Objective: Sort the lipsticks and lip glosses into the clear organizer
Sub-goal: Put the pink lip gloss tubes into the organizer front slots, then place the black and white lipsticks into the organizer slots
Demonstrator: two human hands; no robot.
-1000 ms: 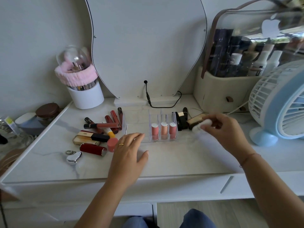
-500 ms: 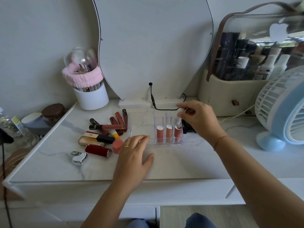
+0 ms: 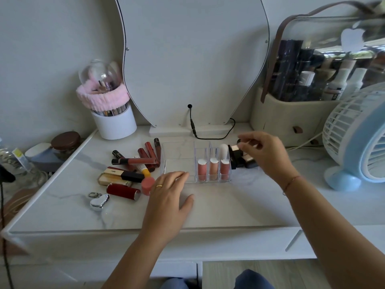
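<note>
The clear organizer (image 3: 179,163) stands mid-table with three pink and peach lip glosses (image 3: 214,167) upright in its front right slots. A white-capped tube (image 3: 223,150) stands in the back right slot. My right hand (image 3: 262,152) is just right of the organizer, its fingertips pinched on a black lipstick with a gold band (image 3: 234,148) among a few dark lipsticks (image 3: 248,160). My left hand (image 3: 168,195) lies flat on the table, fingers apart, fingertips touching the organizer's front left edge. Several loose lipsticks and glosses (image 3: 135,161) lie to the left of the organizer.
A silver heart keychain (image 3: 99,202) lies front left. A white brush pot (image 3: 113,124) with a pink band stands back left, the mirror (image 3: 193,59) and its black cable (image 3: 208,136) behind. A beige cosmetic case (image 3: 287,119) and blue fan (image 3: 358,140) stand at the right.
My right hand carried the white-capped tube to the organizer, left it standing in the back right slot, then moved right onto the black lipsticks. My left hand stayed at the organizer's front edge.
</note>
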